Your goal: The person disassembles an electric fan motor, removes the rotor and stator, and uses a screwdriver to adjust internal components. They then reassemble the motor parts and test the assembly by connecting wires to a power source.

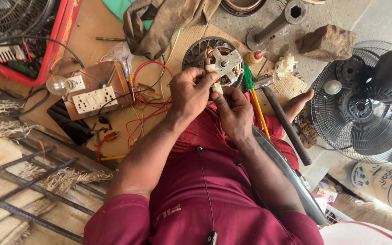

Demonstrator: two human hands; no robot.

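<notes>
Hands, left hand (190, 92) and right hand (234, 111), pinch a small white connector (217, 87) just below the fan motor (213, 61). Thin leads beside the motor could snap if the pinched connector is tugged.

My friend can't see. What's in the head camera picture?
A person's left hand and right hand pinch a small white part beside a round fan motor. A switch board with a bulb lies left, a fan cage right.
</notes>
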